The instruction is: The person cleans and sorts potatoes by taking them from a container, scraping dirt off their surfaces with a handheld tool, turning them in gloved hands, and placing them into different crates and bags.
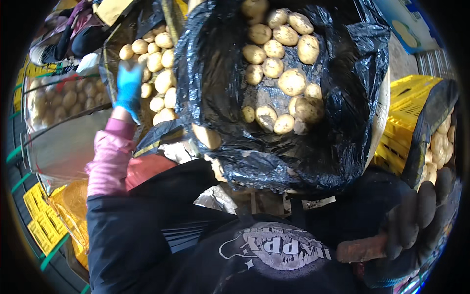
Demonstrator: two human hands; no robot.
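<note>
My left hand [128, 86], in a blue knitted glove, is stretched over a dark-lined container of pale potatoes [154, 61] at the upper left. Motion blur hides its fingers. My right hand [415, 220], in a glove with dark coated fingers, is at the lower right. Its fingers are around a reddish-brown block [361, 250] whose end sticks out to the left. Before me, a container lined with a crumpled black plastic bag [257, 165] holds several soil-marked potatoes [292, 81]. One potato [207, 136] lies at the bag's left edge.
Yellow plastic crates [396, 125] stand at the right, beside a dark-lined container of potatoes [438, 147]. A potato-filled clear bag [69, 97] is at the left. Another person [73, 36] sits at the upper left. A blue printed box [407, 25] is at the upper right.
</note>
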